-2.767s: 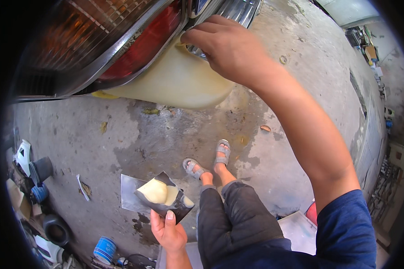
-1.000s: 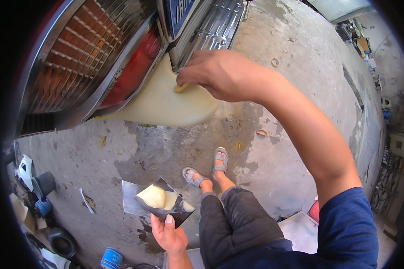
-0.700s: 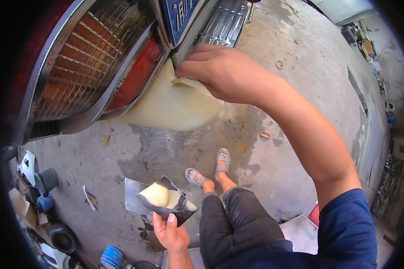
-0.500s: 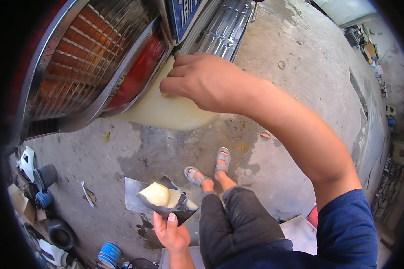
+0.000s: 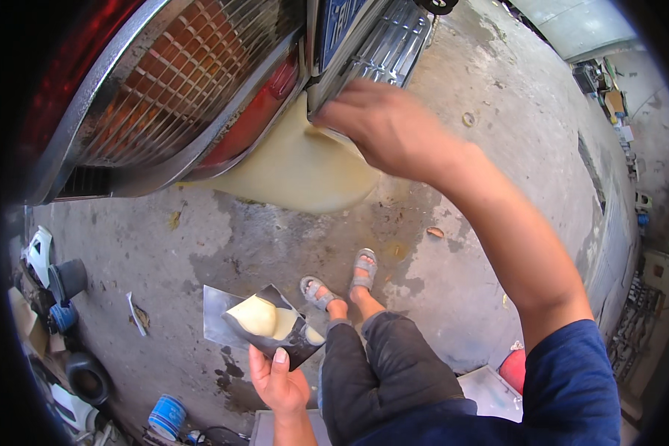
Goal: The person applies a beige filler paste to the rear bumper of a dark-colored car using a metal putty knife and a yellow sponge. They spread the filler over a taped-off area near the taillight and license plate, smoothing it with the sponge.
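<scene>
My left hand [image 5: 281, 383] grips a dark, flexible sheet [image 5: 299, 351] from below, thumb on top. Cream-coloured putty [image 5: 254, 317] lies on it in a thick lump and smears, with a paler grey flat piece [image 5: 218, 316] sticking out at its left. My right hand [image 5: 383, 123], smeared by motion, is closed beside the vehicle's corner. Its fingertips are by the upper edge of a rounded cream panel [image 5: 297, 175] under the tail light [image 5: 193, 82]. Whatever thin thing the right fingers pinch is hidden.
A chrome bumper step [image 5: 394, 52] and a blue plate [image 5: 340, 26] sit beyond my right hand. On the concrete floor are a blue tin [image 5: 167, 418], a dark bucket [image 5: 68, 279], a tyre [image 5: 88, 377] and a red rounded object [image 5: 513, 369].
My right hand has moved right and away from the cream panel, uncovering more of it. The left hand with the putty sheet stays nearly still. The view has shifted slightly.
</scene>
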### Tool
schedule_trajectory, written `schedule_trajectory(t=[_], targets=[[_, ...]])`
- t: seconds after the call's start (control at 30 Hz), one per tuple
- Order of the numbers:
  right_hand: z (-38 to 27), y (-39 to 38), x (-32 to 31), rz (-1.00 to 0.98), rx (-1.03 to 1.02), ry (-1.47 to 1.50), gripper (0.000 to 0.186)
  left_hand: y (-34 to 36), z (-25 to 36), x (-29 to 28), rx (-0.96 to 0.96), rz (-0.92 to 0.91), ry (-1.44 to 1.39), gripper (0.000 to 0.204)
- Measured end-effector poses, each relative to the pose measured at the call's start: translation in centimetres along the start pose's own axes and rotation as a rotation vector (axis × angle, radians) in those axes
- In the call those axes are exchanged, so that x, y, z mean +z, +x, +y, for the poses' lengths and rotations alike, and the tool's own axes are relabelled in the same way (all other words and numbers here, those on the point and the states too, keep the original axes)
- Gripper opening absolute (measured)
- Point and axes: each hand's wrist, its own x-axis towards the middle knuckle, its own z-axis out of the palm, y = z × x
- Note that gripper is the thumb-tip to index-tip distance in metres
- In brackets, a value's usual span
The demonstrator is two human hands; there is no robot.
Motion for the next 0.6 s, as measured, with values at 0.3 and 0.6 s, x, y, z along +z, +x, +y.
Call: schedule_trajectory(t=[0.3,0.6], targets=[[0.4,2.1,1.9,0.003,-0.016,0.016,0.02,-0.1,-0.5,-1.2,-0.009,0.01,0.015,0.056],[-3.2,-2.0,0.3,-0.208,-0.118,0.054,0.005,0.2,-0.1,-0.6,-0.014,-0.001,-0.009,0.057]])
